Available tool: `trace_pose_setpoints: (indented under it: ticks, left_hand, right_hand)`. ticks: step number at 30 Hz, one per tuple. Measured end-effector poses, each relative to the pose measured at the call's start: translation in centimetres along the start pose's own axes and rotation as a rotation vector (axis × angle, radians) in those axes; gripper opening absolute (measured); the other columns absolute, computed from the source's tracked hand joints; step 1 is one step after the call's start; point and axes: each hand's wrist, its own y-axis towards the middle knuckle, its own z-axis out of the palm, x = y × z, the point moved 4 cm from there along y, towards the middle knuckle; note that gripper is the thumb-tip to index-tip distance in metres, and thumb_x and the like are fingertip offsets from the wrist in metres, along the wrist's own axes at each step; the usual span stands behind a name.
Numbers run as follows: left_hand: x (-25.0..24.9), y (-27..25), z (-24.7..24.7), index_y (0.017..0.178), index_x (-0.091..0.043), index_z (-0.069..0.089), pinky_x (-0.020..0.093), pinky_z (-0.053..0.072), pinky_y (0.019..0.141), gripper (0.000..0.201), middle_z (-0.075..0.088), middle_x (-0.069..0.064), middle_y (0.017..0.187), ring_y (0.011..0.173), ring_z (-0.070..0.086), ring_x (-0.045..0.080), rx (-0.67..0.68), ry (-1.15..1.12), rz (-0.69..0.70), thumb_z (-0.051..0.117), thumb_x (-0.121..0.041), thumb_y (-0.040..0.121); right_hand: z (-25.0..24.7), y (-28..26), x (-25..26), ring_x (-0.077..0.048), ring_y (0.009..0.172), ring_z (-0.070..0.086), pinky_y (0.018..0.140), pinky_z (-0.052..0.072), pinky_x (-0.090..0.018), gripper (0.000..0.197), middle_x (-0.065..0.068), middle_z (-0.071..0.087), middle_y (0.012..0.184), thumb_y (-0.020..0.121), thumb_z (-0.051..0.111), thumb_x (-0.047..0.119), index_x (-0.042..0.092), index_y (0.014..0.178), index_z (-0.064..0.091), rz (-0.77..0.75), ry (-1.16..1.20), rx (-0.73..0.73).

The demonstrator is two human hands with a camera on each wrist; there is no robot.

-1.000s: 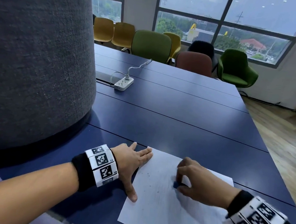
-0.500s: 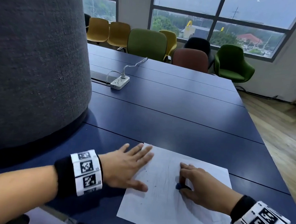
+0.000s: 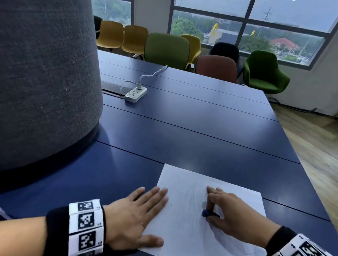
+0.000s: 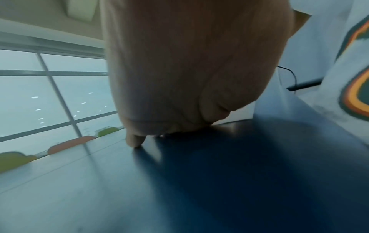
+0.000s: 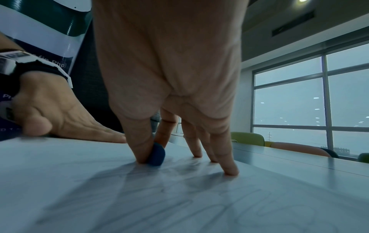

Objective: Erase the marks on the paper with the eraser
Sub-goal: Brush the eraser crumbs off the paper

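Observation:
A white sheet of paper [image 3: 186, 239] lies on the dark blue table [image 3: 183, 137] near its front edge, with faint pencil marks [image 3: 190, 194] down its middle. My right hand [image 3: 232, 214] pinches a small dark blue eraser [image 3: 205, 213] between thumb and forefinger and presses it on the paper. In the right wrist view the eraser [image 5: 156, 155] touches the paper [image 5: 179, 197] while the other fingertips rest beside it. My left hand [image 3: 136, 217] lies flat, fingers straight, on the paper's left edge. The left wrist view shows that hand [image 4: 179, 78] from behind.
A big grey fabric-covered column [image 3: 35, 69] stands on the table at left. A white power strip [image 3: 136, 93] with its cable lies further back. Several coloured chairs [image 3: 167, 49] line the far edge under windows. The table's right edge drops to a wooden floor [image 3: 324, 155].
My right hand has slid the eraser back toward me along the marks. My left hand has shifted so its fingers lie flatter on the paper's left edge. The head view has tilted slightly.

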Motion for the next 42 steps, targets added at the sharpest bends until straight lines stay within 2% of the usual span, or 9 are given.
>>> trace_pose_setpoints:
  ticks: [4, 8, 10, 16, 22, 28, 32, 35, 42]
  left_hand:
    - [0.9, 1.0, -1.4, 0.142, -0.014, -0.032, 0.039, -0.015, 0.119, 0.111, -0.042, 0.003, 0.147, 0.140, -0.036, 0.018, -0.060, 0.007, -0.081, -0.016, -0.087, 0.059]
    - [-3.4, 1.8, -1.8, 0.150, -0.025, -0.024, 0.039, -0.026, 0.113, 0.093, -0.038, 0.000, 0.152, 0.139, -0.038, 0.016, -0.064, 0.143, 0.256, 0.004, -0.078, 0.079]
    - [-4.1, 1.8, -1.1, 0.151, -0.026, -0.022, 0.039, -0.026, 0.112, 0.091, -0.036, -0.003, 0.153, 0.139, -0.037, 0.013, -0.025, 0.122, 0.296, 0.004, -0.077, 0.080]
    - [2.1, 1.5, -1.6, 0.148, -0.015, -0.027, 0.040, -0.015, 0.118, 0.112, -0.037, 0.004, 0.153, 0.138, -0.037, 0.015, -0.021, 0.080, -0.121, -0.015, -0.081, 0.059]
    - [-2.4, -0.3, -0.3, 0.151, -0.030, -0.022, 0.040, -0.026, 0.112, 0.084, -0.034, -0.001, 0.154, 0.140, -0.037, 0.012, -0.010, 0.136, 0.356, 0.006, -0.075, 0.085]
    - [1.9, 1.6, -1.6, 0.148, -0.012, -0.026, 0.037, -0.021, 0.115, 0.110, -0.036, 0.005, 0.154, 0.137, -0.038, 0.015, -0.053, 0.106, -0.053, -0.013, -0.082, 0.064]
    - [-1.3, 4.1, -3.2, 0.151, -0.011, -0.020, 0.038, -0.019, 0.116, 0.103, -0.030, 0.005, 0.156, 0.140, -0.033, 0.014, -0.112, 0.102, 0.094, -0.003, -0.081, 0.077]
    - [-4.0, 6.7, -3.9, 0.153, -0.011, -0.017, 0.041, -0.014, 0.118, 0.103, -0.025, 0.003, 0.159, 0.145, -0.025, 0.015, -0.062, 0.056, 0.165, -0.002, -0.080, 0.077]
    - [0.1, 5.9, -3.1, 0.152, -0.011, -0.020, 0.040, -0.010, 0.120, 0.095, -0.029, 0.005, 0.158, 0.145, -0.025, 0.014, -0.038, -0.017, -0.036, 0.021, -0.073, 0.092]
  right_hand:
    - [0.0, 0.1, -0.1, -0.013, 0.147, 0.023, 0.114, 0.026, -0.018, 0.013, 0.000, 0.028, 0.159, 0.092, 0.062, 0.034, 0.033, 0.086, 0.050, 0.003, -0.002, -0.001]
    - [-0.1, 0.2, -0.1, -0.012, 0.146, 0.027, 0.112, 0.028, -0.019, 0.012, 0.000, 0.030, 0.159, 0.092, 0.062, 0.033, 0.032, 0.086, 0.051, 0.006, -0.009, 0.011]
    - [-0.1, 0.1, -0.2, -0.012, 0.145, 0.030, 0.109, 0.029, -0.017, 0.009, 0.001, 0.031, 0.158, 0.092, 0.062, 0.033, 0.029, 0.088, 0.054, 0.010, -0.017, 0.011]
    - [0.2, 0.3, -0.7, -0.013, 0.146, 0.028, 0.108, 0.030, -0.018, 0.020, -0.002, 0.031, 0.158, 0.089, 0.065, 0.035, 0.035, 0.078, 0.049, 0.025, 0.004, 0.015]
    - [0.0, 0.3, -0.5, -0.014, 0.132, 0.046, 0.100, 0.041, -0.025, 0.020, 0.006, 0.049, 0.143, 0.089, 0.065, 0.032, 0.032, 0.077, 0.049, 0.012, -0.046, 0.005]
    - [0.1, 0.6, -0.7, -0.019, 0.135, 0.043, 0.092, 0.034, -0.017, 0.025, -0.001, 0.047, 0.148, 0.089, 0.065, 0.035, 0.035, 0.074, 0.046, 0.037, -0.048, 0.021]
    - [-0.1, 0.7, -0.5, -0.020, 0.114, 0.054, 0.086, 0.040, -0.019, 0.024, 0.006, 0.057, 0.125, 0.087, 0.067, 0.030, 0.031, 0.073, 0.048, 0.015, -0.072, 0.022]
    - [-0.1, 0.7, -0.8, -0.014, 0.120, 0.053, 0.087, 0.035, -0.015, 0.025, 0.003, 0.056, 0.133, 0.084, 0.068, 0.031, 0.034, 0.070, 0.048, 0.017, -0.041, 0.021]
    - [-0.3, 0.0, -0.9, -0.016, 0.140, 0.038, 0.105, 0.036, -0.022, 0.015, 0.001, 0.045, 0.149, 0.088, 0.067, 0.031, 0.021, 0.081, 0.059, 0.031, 0.009, 0.013]
